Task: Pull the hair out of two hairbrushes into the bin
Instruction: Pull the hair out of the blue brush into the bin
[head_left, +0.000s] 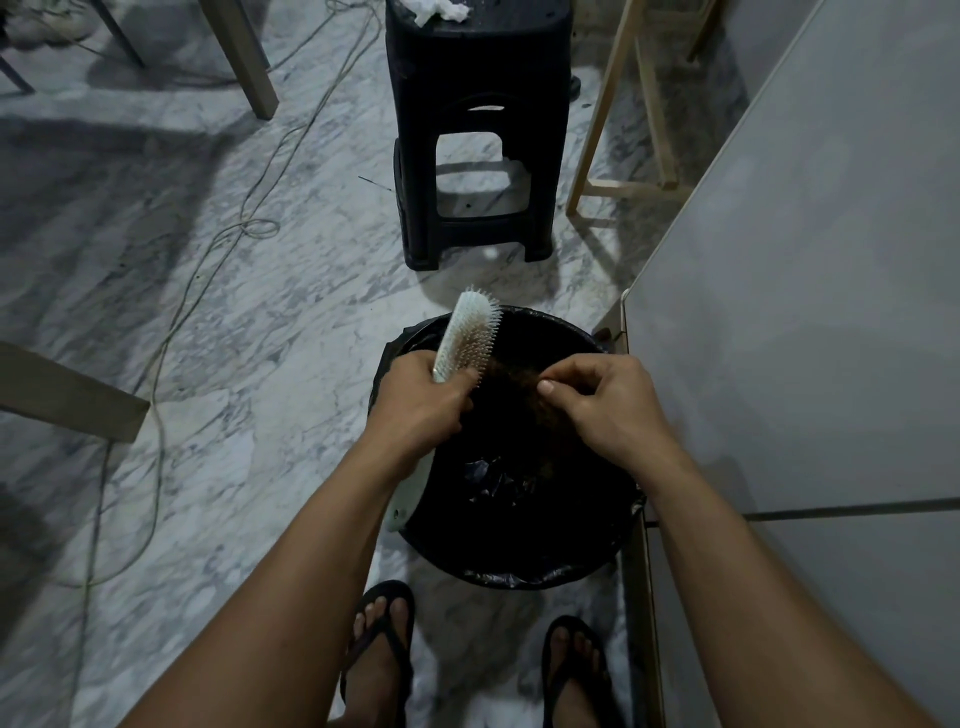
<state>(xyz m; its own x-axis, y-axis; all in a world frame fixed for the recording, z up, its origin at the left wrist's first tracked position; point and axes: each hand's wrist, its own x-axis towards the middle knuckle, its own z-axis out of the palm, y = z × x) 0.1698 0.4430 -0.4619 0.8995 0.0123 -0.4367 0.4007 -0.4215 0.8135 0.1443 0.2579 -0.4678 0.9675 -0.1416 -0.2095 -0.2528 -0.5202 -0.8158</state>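
A white hairbrush is held upright over the bin, bristles facing right, with my left hand shut around its lower part. Its handle end sticks out below my wrist. My right hand pinches a dark brown clump of hair that stretches from the bristles toward my fingers. Under both hands stands a round black bin lined with a black bag. A second hairbrush is not in view.
A black plastic stool with white tissue on top stands behind the bin. A grey cabinet runs along the right. Cables trail over the marble floor on the left, among wooden furniture legs. My feet in flip-flops are below the bin.
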